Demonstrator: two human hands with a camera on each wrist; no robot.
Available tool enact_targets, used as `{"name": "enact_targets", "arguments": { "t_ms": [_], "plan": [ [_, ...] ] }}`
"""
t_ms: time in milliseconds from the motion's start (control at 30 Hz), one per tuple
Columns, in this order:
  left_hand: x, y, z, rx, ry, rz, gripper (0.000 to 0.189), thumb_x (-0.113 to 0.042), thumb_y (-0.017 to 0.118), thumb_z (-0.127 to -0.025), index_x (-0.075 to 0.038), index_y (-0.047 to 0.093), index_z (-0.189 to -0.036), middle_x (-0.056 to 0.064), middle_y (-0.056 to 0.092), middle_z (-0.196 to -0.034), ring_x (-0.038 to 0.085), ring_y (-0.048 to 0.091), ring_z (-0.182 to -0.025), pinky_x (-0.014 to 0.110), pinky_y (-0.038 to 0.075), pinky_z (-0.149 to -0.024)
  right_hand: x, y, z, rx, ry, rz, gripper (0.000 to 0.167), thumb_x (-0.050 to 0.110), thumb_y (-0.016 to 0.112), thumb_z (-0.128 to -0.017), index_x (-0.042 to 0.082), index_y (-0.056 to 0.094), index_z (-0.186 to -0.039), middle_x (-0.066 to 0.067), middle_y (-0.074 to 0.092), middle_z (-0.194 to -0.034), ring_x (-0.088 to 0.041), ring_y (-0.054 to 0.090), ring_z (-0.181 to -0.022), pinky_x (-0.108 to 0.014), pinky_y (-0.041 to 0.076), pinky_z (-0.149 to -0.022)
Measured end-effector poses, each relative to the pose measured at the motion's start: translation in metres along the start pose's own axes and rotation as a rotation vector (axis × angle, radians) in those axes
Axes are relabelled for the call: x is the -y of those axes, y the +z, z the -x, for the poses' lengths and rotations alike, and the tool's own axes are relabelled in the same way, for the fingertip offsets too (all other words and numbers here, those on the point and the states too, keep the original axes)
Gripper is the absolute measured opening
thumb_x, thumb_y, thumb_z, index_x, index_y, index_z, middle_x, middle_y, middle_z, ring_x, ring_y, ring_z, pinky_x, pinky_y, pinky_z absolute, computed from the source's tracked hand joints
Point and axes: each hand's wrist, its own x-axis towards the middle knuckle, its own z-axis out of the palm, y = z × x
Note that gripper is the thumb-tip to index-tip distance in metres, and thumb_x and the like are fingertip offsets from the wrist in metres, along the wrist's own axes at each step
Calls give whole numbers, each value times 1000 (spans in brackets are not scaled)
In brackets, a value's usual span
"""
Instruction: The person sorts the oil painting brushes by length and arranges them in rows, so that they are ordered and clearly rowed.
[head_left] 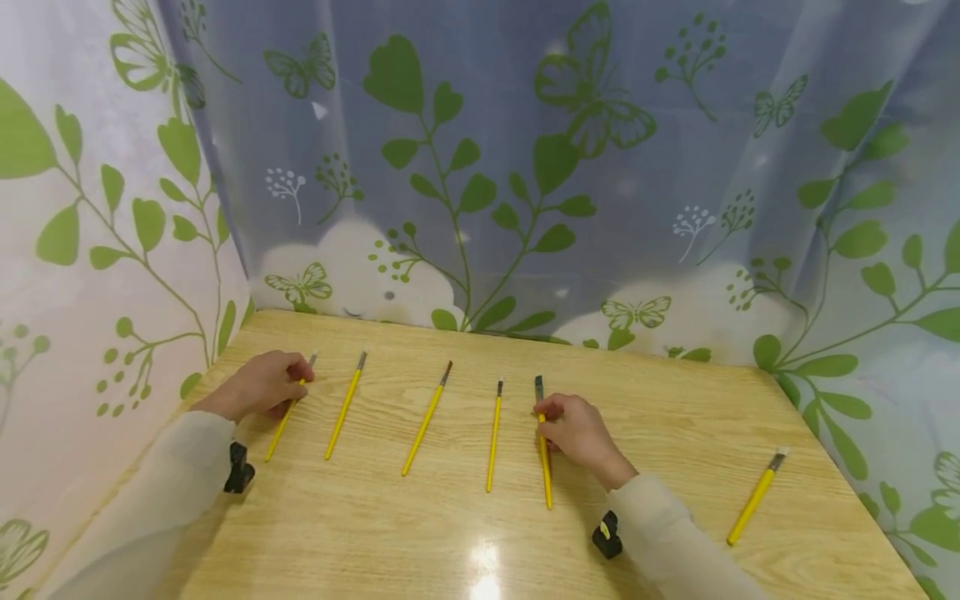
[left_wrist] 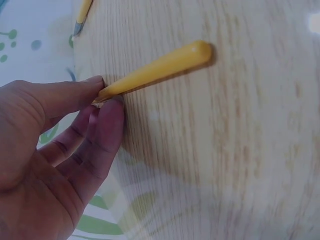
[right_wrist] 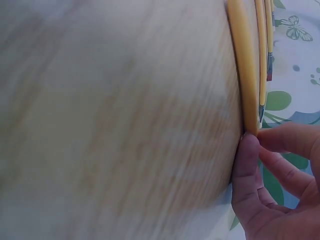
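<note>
My left hand (head_left: 262,383) pinches the leftmost paintbrush (head_left: 277,436) near its metal collar, between thumb and fingers. In the left wrist view, that brush's yellow handle (left_wrist: 160,66) slants away from the fingertips along the wooden tabletop. Further right, my right hand (head_left: 579,431) pinches a paintbrush with dark bristles (head_left: 546,479) at the upper end of its handle. The right wrist view shows thumb and forefinger on this yellow handle (right_wrist: 243,60). Between the hands lie a pale-tipped brush (head_left: 345,414), a reddish-brown-tipped brush (head_left: 425,427) and a thin brush (head_left: 494,442).
At the far right of the wooden table (head_left: 660,517) lies a short, wide paintbrush (head_left: 752,506) with white bristles. A patterned curtain (head_left: 480,233) with green leaves and butterflies hangs along the table's back and sides. Black mounts (head_left: 238,468) sit at both wrists.
</note>
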Motion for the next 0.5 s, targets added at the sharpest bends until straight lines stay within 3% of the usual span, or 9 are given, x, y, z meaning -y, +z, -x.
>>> {"name": "enact_targets", "arguments": {
  "t_ms": [500],
  "plan": [
    [1, 1, -2, -1, 1, -23, 16, -5, 69, -105, 3, 65, -119, 22, 66, -112, 22, 63, -75, 35, 58, -66, 1, -1, 3, -17, -6, 4, 24, 1, 72, -98, 2, 77, -121, -12, 72, -106, -12, 64, -61, -26, 52, -59]
  ]
}}
